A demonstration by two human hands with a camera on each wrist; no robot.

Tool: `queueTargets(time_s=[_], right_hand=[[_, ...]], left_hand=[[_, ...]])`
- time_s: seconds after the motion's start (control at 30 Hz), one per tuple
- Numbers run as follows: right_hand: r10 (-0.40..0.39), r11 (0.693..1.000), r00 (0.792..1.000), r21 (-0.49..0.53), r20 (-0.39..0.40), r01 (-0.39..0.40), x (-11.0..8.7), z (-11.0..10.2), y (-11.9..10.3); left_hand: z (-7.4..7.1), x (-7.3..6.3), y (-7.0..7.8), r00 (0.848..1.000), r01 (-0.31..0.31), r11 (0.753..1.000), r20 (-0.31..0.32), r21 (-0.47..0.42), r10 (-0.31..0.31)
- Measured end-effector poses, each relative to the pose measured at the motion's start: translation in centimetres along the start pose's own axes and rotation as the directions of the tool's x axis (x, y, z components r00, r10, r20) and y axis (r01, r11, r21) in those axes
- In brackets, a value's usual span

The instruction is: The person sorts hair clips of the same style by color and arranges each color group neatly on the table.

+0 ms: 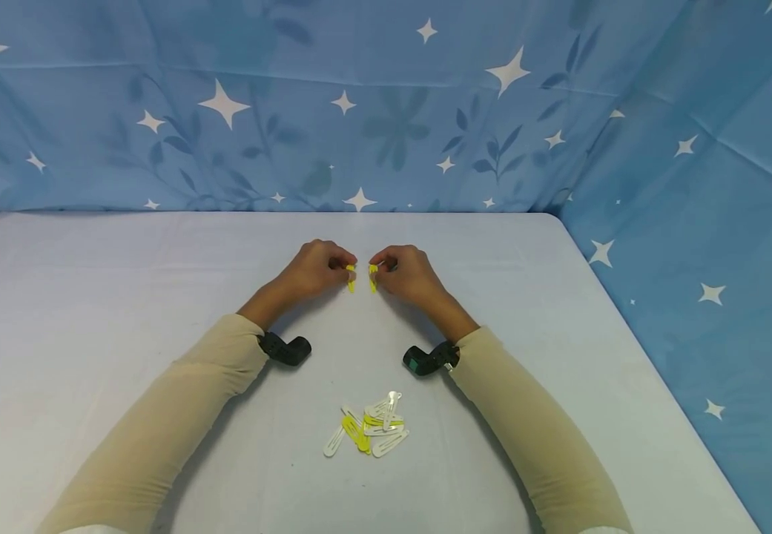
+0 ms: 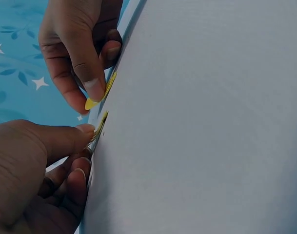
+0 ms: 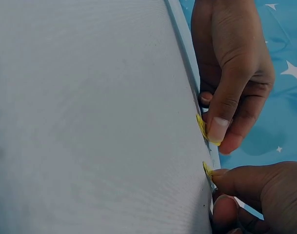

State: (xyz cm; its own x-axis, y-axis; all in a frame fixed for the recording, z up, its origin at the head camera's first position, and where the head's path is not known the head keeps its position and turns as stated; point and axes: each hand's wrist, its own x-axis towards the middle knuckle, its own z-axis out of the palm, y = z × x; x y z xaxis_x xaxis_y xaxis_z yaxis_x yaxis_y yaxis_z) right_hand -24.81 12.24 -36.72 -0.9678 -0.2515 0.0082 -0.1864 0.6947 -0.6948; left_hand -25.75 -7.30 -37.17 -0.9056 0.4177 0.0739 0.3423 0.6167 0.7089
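Toward the far side of the table, my left hand (image 1: 321, 268) pinches a yellow snap hair clip (image 1: 351, 278) between thumb and fingertips. Facing it a short gap away, my right hand (image 1: 408, 274) pinches a second yellow snap hair clip (image 1: 373, 279) in the same manner. Both clips point down toward the near side of the table. In the left wrist view the left hand's clip (image 2: 100, 126) shows edge-on, partly covered by the thumb. The right hand's clip (image 3: 207, 169) is likewise mostly covered in the right wrist view.
A loose pile of white and yellow hair clips (image 1: 367, 424) lies on the white tabletop (image 1: 159, 297), nearer than the hands. Black wrist cameras (image 1: 285, 348) are strapped over the sleeves. Behind the table and along its right side hangs a blue star-patterned curtain (image 1: 386, 148).
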Motion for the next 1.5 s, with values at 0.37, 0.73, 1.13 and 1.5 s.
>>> queueTargets(time_s=[0.37, 0.73, 1.13, 1.5], right_hand=[[-0.015, 1.000, 1.000, -0.023, 0.009, 0.015, 0.2, 0.1, 0.0], [-0.005, 0.999, 1.000, -0.036, 0.007, 0.005, 0.1, 0.1, -0.1], [0.049, 0.999, 0.999, 0.007, -0.003, -0.049, -0.3, -0.1, -0.1], [0.035, 0.998, 0.999, 0.047, 0.026, -0.036, -0.5, -0.2, 0.3]], left_hand=[[-0.1, -0.2, 0.1, 1.000, -0.005, 1.000, 0.011, 0.025, 0.004], [-0.3, -0.6, -0.1, 1.000, -0.004, 1.000, 0.029, 0.029, 0.003], [-0.4, -1.5, -0.6, 0.998, 0.002, 1.000, 0.063, -0.014, -0.001], [-0.2, -1.6, -0.5, 0.993, -0.071, 0.997, 0.093, 0.028, 0.068]])
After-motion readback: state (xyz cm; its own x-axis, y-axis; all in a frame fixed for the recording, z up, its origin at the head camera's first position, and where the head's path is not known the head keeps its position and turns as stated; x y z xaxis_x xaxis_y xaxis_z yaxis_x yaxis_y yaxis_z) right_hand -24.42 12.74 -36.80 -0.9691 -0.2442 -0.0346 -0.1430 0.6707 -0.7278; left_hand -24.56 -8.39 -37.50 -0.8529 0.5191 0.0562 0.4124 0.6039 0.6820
